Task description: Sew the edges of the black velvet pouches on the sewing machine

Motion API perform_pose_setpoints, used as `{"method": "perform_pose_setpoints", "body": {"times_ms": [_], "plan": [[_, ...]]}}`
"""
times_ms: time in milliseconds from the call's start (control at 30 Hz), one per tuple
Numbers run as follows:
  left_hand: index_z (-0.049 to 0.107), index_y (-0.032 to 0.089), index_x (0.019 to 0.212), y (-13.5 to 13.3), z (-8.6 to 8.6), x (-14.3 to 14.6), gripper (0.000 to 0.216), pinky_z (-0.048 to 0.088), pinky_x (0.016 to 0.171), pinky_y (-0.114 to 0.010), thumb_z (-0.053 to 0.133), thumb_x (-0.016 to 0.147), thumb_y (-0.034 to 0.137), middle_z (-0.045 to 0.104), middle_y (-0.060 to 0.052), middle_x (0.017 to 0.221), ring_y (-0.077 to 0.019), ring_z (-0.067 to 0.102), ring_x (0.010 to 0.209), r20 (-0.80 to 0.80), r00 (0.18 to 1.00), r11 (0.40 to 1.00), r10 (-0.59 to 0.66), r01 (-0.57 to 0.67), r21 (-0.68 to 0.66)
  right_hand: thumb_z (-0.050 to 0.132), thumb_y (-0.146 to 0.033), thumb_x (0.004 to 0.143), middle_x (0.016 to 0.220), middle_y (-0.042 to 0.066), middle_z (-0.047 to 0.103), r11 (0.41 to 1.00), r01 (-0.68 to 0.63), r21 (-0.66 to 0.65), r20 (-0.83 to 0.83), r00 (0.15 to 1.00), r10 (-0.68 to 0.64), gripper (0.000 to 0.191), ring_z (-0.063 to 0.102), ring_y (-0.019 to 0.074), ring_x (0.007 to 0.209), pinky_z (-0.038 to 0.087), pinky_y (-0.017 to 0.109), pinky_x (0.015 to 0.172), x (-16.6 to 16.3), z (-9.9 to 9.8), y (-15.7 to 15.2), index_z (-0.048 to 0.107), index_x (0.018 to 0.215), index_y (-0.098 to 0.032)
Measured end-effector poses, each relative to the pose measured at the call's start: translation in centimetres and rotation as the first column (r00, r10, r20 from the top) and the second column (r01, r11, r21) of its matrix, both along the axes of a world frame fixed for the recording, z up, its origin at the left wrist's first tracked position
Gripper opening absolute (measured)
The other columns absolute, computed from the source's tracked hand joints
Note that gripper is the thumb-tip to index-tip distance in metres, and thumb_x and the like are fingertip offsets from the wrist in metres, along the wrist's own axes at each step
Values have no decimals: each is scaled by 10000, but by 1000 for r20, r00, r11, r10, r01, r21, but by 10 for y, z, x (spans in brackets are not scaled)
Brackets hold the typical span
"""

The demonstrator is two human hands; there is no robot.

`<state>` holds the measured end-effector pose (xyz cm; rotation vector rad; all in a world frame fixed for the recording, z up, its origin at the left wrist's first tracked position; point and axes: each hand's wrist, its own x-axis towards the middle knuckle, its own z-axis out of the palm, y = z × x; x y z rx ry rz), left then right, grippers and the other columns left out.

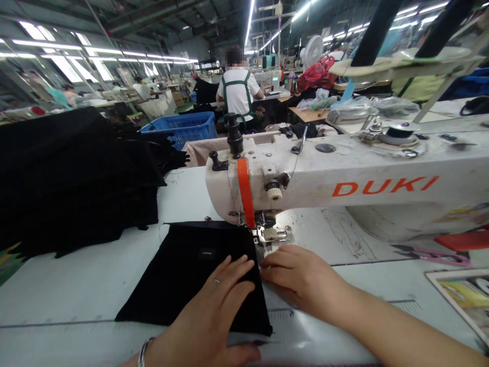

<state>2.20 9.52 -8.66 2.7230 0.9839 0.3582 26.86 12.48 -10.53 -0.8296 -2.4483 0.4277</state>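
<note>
A black fabric piece (164,275) with a small sewn-on label (207,253) lies flat on the sewing machine table. Its right edge runs up to the presser foot (270,234) of the white sewing machine (305,163). My left hand (217,311) rests on the fabric with fingers outstretched, wearing a ring and a bracelet. At the fabric's right edge, just in front of the presser foot, my right hand (298,275) has its fingers bent and pressed together on the edge; their tips are partly hidden.
A tall pile of black fabric pieces (76,178) covers the table's left side. Pink-handled thread snips (439,255) lie at the right, near a framed panel (462,295). Behind the machine are a blue crate (187,127) and a seated person (237,92).
</note>
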Motion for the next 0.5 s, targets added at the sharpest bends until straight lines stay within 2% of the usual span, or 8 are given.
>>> {"method": "perform_pose_setpoints", "body": {"times_ms": [67,133,200,333,500], "plan": [[538,160,1189,-4,-5,-4,404,413,1094,-534,666,806,163,484,-140,1424,-303,362,1389,26,999,1000,-28,27,11,522,-133,952,1011,51,670,999,-34,-27,20,999,34,191,591,202,938,493,374,834,2,2,-2,689,1013,-203],[543,183,1177,-3,-9,-10,318,404,1117,-482,531,874,84,541,-95,1381,-239,396,1376,85,996,999,-30,33,-27,525,-125,946,1010,44,670,997,-36,-72,32,999,39,192,589,201,949,488,371,839,2,5,-7,689,999,-211],[550,215,1178,-1,-10,-14,278,406,1122,-454,491,928,108,569,-59,1355,-208,428,1357,144,989,993,16,2,-122,529,-121,939,1003,36,666,992,-16,-122,20,1000,18,198,586,198,944,482,365,830,2,9,-16,681,1015,-222],[609,280,1082,2,-8,-20,180,409,1123,-445,590,928,190,616,-4,1286,-200,503,1297,266,951,940,156,-60,-337,629,-172,894,1014,18,652,976,46,-214,-36,998,-55,165,567,207,955,450,387,873,0,10,-41,643,1047,-231],[609,294,1112,2,-6,-19,298,395,1130,-461,418,972,114,642,-9,1229,-182,540,1258,326,921,912,213,-68,-403,714,-143,808,1070,28,628,961,152,-232,-121,975,-184,304,544,216,981,442,372,862,-7,-6,-59,573,1067,-213]]}}
